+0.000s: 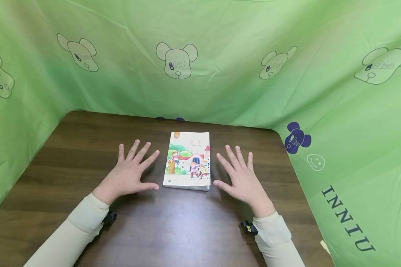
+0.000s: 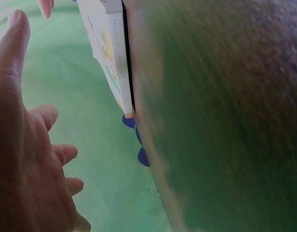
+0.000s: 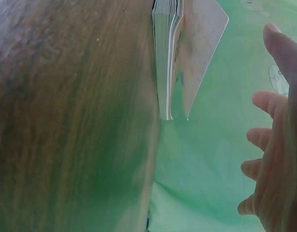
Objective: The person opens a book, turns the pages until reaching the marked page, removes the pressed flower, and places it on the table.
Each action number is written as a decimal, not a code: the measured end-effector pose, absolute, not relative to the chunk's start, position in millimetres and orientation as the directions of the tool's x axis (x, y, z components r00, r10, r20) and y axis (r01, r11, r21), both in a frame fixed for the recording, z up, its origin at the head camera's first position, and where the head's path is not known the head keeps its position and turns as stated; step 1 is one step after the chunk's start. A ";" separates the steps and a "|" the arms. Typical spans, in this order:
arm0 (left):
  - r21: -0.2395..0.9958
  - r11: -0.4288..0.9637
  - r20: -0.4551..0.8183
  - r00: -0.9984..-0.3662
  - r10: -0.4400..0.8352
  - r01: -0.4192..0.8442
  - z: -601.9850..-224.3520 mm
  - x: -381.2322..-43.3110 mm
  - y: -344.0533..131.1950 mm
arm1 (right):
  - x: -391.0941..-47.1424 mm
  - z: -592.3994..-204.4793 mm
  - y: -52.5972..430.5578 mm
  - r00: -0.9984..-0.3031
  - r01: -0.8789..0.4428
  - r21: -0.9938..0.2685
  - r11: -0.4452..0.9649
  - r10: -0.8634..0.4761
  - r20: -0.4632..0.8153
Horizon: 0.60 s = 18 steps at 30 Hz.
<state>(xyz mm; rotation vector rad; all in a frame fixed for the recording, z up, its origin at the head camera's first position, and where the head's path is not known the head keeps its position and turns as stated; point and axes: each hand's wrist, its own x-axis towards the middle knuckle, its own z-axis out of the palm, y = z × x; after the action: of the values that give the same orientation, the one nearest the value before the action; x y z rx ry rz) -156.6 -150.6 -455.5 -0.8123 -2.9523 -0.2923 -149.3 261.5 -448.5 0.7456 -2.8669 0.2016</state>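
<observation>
Your left hand [image 1: 128, 177] and right hand [image 1: 243, 181] spread wide, holding nothing, left and right of the book [image 1: 188, 159]. It lies on the table [image 1: 173, 230] between them (cover [image 3: 202, 48] lifted along the right), presumably so either can reach it.

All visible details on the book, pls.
The book is a paperback-looking volume lying face up on the brown table, between the left hand and the right hand, touching neither. Its white cover shows a tree, a castle-like building and small figures, with an orange tag at upper left. The printed spine is on the left; on the right, the cover lifts slightly off the pages.
</observation>
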 end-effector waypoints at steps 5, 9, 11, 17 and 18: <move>0.166 0.841 0.131 -0.857 0.498 0.515 -455.3 -155.7 -149.8 | -148.7 -448.4 260.1 -0.854 -0.502 -0.090 0.860 -0.477 0.207; 0.180 0.839 0.141 -0.858 0.494 0.513 -455.6 -152.9 -146.9 | -146.6 -448.1 257.4 -0.855 -0.503 -0.103 0.858 -0.476 0.206; 0.192 0.840 0.138 -0.862 0.488 0.507 -455.6 -150.6 -144.9 | -145.8 -447.6 255.2 -0.851 -0.509 -0.113 0.853 -0.481 0.210; 0.225 0.836 0.143 -0.866 0.480 0.500 -457.2 -144.2 -137.8 | -143.5 -447.4 249.3 -0.848 -0.517 -0.126 0.847 -0.487 0.210; 0.226 0.837 0.138 -0.867 0.479 0.498 -457.4 -143.5 -136.5 | -142.8 -447.6 248.8 -0.848 -0.516 -0.127 0.847 -0.486 0.210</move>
<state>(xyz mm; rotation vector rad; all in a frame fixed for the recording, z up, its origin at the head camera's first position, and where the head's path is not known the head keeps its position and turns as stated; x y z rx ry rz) -143.5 -136.5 -457.4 -0.7828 -2.9378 -0.3938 -142.8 248.8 -447.6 0.7808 -2.8546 0.2666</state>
